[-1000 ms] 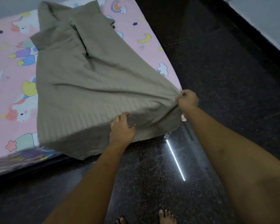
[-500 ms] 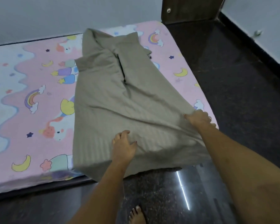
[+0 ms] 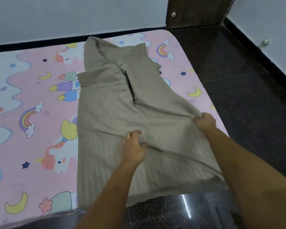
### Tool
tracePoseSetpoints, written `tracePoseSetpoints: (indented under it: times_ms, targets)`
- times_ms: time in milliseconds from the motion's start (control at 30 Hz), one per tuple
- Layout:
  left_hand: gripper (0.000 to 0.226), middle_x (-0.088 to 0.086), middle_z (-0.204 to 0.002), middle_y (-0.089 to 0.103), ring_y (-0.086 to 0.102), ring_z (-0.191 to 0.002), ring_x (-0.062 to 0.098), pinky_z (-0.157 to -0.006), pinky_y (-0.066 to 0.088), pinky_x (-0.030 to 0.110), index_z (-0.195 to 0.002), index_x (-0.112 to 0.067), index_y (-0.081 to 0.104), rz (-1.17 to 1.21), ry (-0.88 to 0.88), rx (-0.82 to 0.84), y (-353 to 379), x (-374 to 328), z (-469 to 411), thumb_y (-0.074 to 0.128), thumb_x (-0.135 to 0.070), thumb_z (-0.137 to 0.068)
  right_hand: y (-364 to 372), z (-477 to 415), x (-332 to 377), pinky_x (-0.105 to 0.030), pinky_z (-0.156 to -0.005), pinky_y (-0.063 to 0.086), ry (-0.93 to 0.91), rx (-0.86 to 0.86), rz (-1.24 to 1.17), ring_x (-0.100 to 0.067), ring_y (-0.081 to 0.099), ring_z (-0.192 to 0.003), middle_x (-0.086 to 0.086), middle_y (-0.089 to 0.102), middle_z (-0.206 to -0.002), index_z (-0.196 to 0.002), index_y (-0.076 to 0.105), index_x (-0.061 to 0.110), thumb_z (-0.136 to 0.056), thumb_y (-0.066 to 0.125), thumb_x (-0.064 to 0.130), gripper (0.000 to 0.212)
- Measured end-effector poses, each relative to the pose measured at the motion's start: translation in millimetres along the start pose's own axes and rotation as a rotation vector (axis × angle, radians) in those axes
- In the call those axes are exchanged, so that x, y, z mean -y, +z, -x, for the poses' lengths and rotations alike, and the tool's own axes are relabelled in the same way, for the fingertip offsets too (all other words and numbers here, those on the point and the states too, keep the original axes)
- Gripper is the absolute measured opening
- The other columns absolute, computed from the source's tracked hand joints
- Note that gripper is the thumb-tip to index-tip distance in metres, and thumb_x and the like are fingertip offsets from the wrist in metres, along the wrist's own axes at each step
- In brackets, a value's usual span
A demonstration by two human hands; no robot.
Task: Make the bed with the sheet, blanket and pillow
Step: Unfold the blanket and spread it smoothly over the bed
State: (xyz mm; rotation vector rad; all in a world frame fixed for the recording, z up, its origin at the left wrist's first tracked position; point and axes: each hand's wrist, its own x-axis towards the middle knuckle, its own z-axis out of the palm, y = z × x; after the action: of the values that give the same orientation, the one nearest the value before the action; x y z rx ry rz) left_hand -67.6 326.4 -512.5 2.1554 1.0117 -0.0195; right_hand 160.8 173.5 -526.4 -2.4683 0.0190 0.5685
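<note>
Left hand (image 3: pixel 133 150) curled on blanket (image 3: pixel 106 119); right hand (image 3: pixel 205 122) pinching edge

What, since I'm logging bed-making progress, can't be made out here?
Head view only:
sheet, left side: cut off by the frame edge.
sheet under the blanket: covered by it.
left hand, gripping or pressing the blanket: fingertips curled out of sight.
pillow: none in frame.

Beige faintly striped blanket (image 3: pixel 109 116), pink sheet (image 3: pixel 31 154) with rainbows, moons, stars, unicorns.
</note>
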Motion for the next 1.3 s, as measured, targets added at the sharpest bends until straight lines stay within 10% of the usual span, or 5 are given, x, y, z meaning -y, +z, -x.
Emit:
tracePoseSetpoints:
  times_ms: [267, 467, 733, 1300]
  targets:
    - [0.048, 0.001, -0.142, 0.036, 0.031, -0.13, 0.022, -0.101, 0.034, 0.033, -0.138, -0.024, 0.039, -0.007, 0.004, 0.069, 22, -29, -32, 0.054, -0.028, -0.093, -17, -71, -25, -0.048, -0.085, 0.056, 0.117, 0.278, -0.236, -0.03, 0.069, -0.089, -0.013, 0.071, -0.1, -0.1, 0.067, 0.005, -0.048, 0.087, 0.047, 0.07]
    - [0.049, 0.002, -0.14, 0.038, 0.031, -0.131, 0.023, -0.104, 0.032, 0.034, -0.137, -0.022, 0.039, -0.013, -0.025, -0.02, 55, -72, -74, 0.056, -0.028, -0.092, -1, -104, 53, -0.043, -0.084, 0.056, 0.008, 0.543, -0.418, -0.029, 0.069, -0.086, -0.014, 0.071, -0.101, -0.105, 0.067, 0.0, -0.076, 0.079, 0.028, 0.043]
    - [0.059, 0.005, -0.144, 0.036, 0.033, -0.132, 0.026, -0.107, 0.027, 0.037, -0.146, -0.027, 0.028, 0.068, -0.207, -0.162, 133, -159, -117, 0.046, -0.045, -0.094, -22, -193, 43, -0.037, -0.081, 0.052, -0.115, 0.415, -0.278, -0.029, 0.065, -0.092, -0.015, 0.068, -0.106, -0.108, 0.068, 0.004, -0.088, 0.064, 0.022, 0.027]
    - [0.048, 0.006, -0.155, 0.019, 0.016, -0.141, 0.026, -0.112, 0.025, 0.047, -0.143, -0.023, 0.034, -0.043, -0.467, -0.251, 174, -241, -190, 0.041, -0.036, -0.097, -41, -241, 83, -0.034, -0.075, 0.055, 0.009, 1.113, -0.278, -0.024, 0.065, -0.083, -0.014, 0.068, -0.107, -0.116, 0.061, 0.002, -0.09, 0.064, 0.014, 0.029]
